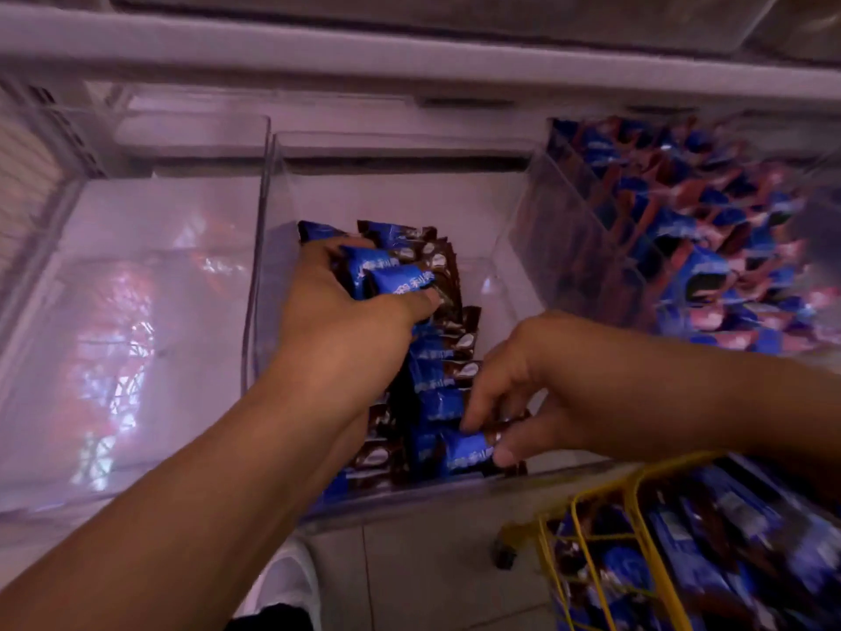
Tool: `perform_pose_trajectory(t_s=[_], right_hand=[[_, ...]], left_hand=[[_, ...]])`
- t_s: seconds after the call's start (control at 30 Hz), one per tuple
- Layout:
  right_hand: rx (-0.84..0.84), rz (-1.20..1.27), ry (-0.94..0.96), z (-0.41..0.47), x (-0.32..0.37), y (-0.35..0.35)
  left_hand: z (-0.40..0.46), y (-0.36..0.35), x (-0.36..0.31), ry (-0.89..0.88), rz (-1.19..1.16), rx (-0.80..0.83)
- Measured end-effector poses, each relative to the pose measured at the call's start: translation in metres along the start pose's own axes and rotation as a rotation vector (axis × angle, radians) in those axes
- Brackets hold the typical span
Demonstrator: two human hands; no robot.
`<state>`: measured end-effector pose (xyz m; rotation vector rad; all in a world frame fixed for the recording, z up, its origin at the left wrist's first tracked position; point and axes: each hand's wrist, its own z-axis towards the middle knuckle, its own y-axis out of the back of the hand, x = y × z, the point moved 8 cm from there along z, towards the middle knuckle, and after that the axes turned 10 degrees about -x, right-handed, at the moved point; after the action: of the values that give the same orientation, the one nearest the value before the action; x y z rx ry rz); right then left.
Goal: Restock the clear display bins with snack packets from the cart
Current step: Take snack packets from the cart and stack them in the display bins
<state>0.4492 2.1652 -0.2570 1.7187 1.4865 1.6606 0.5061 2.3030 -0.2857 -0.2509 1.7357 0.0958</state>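
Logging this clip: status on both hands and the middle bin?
Left hand gripping packets. Right hand pinching one packet. Middle bin part filled. Nothing blocking.

Honestly not much was readable here: the blue snack packets [395,279] had white print, looked like Chinese characters upside down, but it was too blurry to make out.

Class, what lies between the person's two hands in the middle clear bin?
Head view: a row of blue-and-brown snack packets runs between left hand and right hand.
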Motion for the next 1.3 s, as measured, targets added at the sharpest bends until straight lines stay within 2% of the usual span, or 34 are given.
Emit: perform_pose_trajectory(t_s=[0.23,0.33,0.4,0.57,0.77,0.9,1.1,1.2,1.3], right_hand=[[0.020,0.024,-0.102,0.008,-0.014,-0.007],[0.014,0.168,-0.247,-0.001,-0.021,0.001],[-0.020,0.124,-0.349,-0.005,-0.030,0.011],[0.123,0.062,-0.447,-0.005,-0.032,-0.013],[0.049,0.380,-0.561,-0.006,-0.043,-0.029],[0.047,0.402,-0.527,-0.007,-0.041,-0.029],[0.032,0.117,-0.299,0.002,-0.022,-0.015],[0.121,0.070,-0.209,0.009,-0.009,-0.019],[0.300,0.045,-0.169,0.016,0.002,-0.028]], left_hand=[[-0.006,-0.003,0.010,-0.038,0.154,0.039],[-0.008,-0.001,0.012,-0.039,0.177,0.050],[-0.007,0.002,0.012,-0.023,0.165,0.023],[-0.005,0.006,0.010,-0.012,0.123,-0.042],[-0.004,0.007,0.013,0.033,0.109,-0.051],[-0.005,0.006,0.013,0.052,0.121,-0.054],[-0.005,0.007,0.010,0.057,0.133,-0.067],[-0.006,0.006,0.008,0.053,0.132,-0.072],[-0.006,0.007,0.007,0.052,0.122,-0.071]])
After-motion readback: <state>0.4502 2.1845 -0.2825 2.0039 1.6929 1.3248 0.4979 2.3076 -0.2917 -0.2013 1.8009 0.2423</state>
